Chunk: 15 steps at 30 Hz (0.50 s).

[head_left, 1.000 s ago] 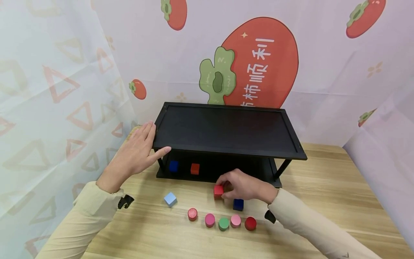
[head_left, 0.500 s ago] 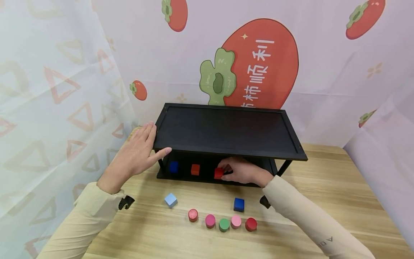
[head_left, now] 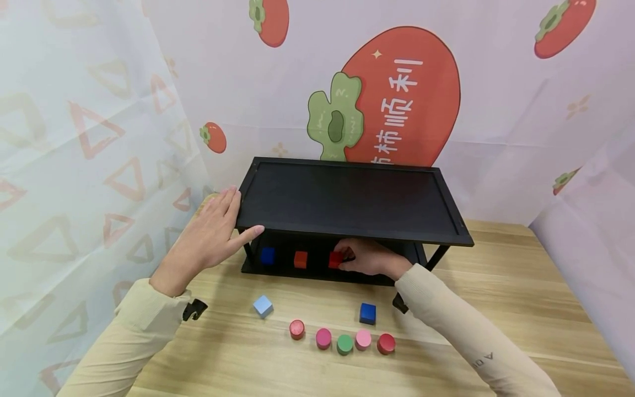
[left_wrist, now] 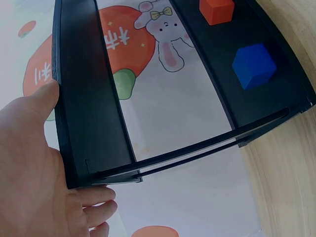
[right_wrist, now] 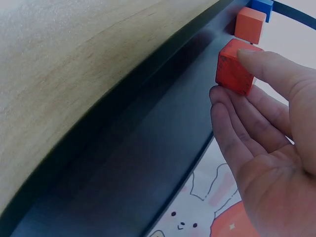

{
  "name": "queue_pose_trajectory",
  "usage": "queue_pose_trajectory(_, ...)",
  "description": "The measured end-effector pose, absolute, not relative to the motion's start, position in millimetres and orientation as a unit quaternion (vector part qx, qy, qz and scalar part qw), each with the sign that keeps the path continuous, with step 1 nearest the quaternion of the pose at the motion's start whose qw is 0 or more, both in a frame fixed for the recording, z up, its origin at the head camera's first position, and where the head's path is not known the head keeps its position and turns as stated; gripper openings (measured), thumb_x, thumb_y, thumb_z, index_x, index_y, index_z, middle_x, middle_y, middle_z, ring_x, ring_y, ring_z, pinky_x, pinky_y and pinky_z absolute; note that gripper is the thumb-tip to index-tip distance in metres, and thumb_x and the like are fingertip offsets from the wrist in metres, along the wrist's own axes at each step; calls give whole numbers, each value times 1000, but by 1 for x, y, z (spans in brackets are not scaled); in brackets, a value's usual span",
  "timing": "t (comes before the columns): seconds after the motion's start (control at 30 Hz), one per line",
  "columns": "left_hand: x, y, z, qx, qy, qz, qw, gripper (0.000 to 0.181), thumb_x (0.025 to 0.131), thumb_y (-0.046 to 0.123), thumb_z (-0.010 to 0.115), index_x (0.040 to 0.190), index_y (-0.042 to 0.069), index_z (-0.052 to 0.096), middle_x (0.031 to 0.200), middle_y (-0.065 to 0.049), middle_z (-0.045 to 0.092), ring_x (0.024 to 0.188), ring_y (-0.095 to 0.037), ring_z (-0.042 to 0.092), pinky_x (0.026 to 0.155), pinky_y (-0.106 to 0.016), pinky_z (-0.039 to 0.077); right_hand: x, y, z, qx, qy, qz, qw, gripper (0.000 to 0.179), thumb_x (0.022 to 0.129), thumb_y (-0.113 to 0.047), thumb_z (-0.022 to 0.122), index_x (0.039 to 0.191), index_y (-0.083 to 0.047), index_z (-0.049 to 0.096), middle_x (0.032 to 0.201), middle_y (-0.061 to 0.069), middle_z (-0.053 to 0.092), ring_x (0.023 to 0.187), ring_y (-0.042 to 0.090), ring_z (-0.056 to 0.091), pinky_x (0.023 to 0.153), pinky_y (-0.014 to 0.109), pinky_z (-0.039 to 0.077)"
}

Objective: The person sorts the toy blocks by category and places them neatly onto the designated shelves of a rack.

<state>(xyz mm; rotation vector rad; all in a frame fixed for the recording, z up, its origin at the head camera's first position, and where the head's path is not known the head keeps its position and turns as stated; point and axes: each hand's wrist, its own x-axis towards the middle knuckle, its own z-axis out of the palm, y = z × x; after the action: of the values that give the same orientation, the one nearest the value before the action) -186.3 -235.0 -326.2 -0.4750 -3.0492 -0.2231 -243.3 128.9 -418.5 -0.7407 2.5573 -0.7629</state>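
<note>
A two-tier black shelf [head_left: 347,199] stands on the wooden table. My left hand [head_left: 204,231] rests against its left end, fingers fairly straight and thumb along the front edge of the top board; the left wrist view shows this hand [left_wrist: 47,168] too. Under the top board, my right hand [head_left: 369,257] pinches a red cube [head_left: 335,259] between thumb and fingers, over the lower board. In the right wrist view the red cube [right_wrist: 236,69] lies beside an orange-red cube [right_wrist: 250,24]. That orange-red cube [head_left: 300,259] and a blue cube [head_left: 268,255] sit on the lower board to its left.
On the table before the shelf lie a light blue cube [head_left: 263,306] and a dark blue cube [head_left: 367,313]. A row of round pieces stands nearer: coral [head_left: 296,329], magenta [head_left: 323,338], green [head_left: 344,344], pink [head_left: 363,339] and red [head_left: 386,343]. A printed cloth [head_left: 278,99] hangs behind.
My right hand has carried the red cube from the table in front of the shelf back onto or just over the lower board. The left hand has stayed in place.
</note>
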Motion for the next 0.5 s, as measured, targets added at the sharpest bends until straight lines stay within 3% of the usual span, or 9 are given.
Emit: queue_pose_trajectory(0.5, -186, -234, -325, -151, -986, -74, 20, 100, 107, 68, 41, 166, -7, 11, 177, -25, 9, 165, -42, 12, 134, -60, 12, -246, 125, -429, -268, 909, -265, 177, 36, 96, -16, 78, 131, -10, 72, 124, 6, 73, 110, 20, 69, 97, 39, 61)
